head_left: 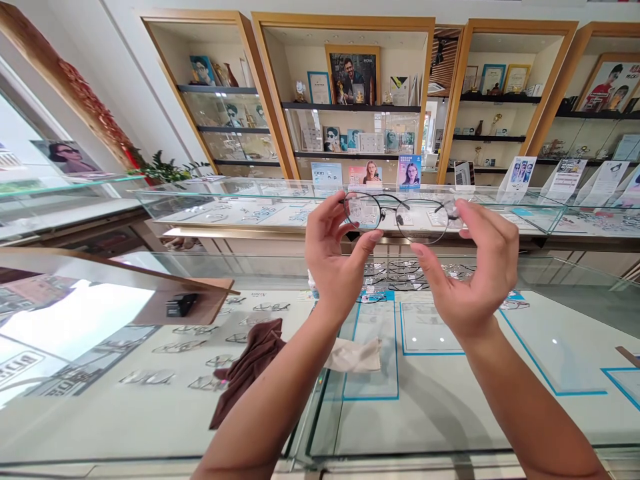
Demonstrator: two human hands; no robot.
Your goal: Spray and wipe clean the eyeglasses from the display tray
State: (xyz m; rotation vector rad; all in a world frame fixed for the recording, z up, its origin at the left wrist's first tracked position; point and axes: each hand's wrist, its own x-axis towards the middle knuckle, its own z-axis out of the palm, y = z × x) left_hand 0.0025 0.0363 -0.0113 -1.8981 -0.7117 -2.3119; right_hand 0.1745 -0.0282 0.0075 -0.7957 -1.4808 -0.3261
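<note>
A pair of round, thin dark-rimmed eyeglasses (389,212) is held up level in the air, above the glass counter. My left hand (336,250) grips its left side, with the thumb below the lens and fingers at the rim's outer edge. At the other end, my right hand (475,263) pinches the frame near the hinge, its thumb under the right lens. Below my arms, a dark brown cloth (250,367) and a pale cloth (354,355) lie crumpled on the counter glass. The glasses' temples are mostly hidden.
The glass display counter (420,427) spans the front, with several eyeglasses (180,346) inside it. To the left, a wooden-edged mirror or panel (220,303) juts over the counter. A second glass case (240,220) stands beyond, before wood-framed shelves (350,107).
</note>
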